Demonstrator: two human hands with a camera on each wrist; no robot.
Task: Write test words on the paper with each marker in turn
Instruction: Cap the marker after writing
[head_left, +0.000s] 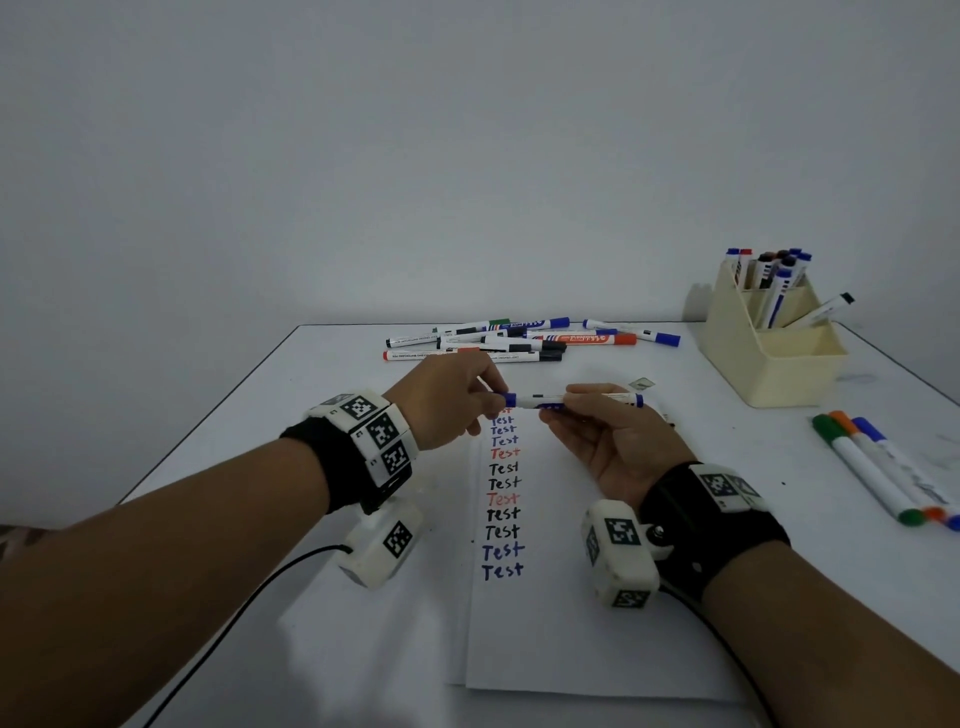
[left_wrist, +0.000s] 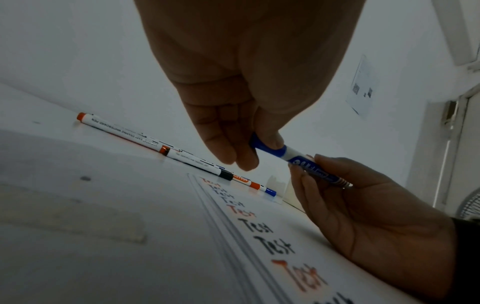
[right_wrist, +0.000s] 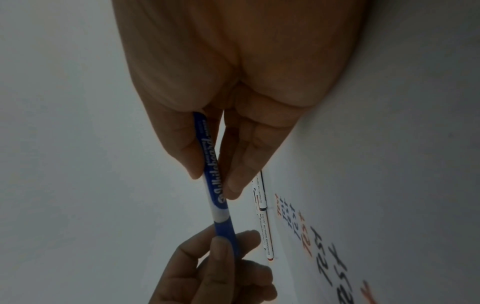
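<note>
spanning both hands, blue marker (head_left: 571, 400) lies level, white-barrelled, blue-capped.

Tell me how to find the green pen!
Start at the cream pen holder on the table's right side. Nearer the person lie three markers side by side. The green marker is the leftmost, beside an orange marker and a blue marker.

In front of you is a white table (head_left: 218, 467). A sheet of paper (head_left: 571, 639) lies on it. At the far edge lies a cluster of markers (head_left: 519, 340). To your right stands a cream holder (head_left: 774, 358) with markers upright in it, and nearer you three markers (head_left: 883, 467) lie side by side.
</note>
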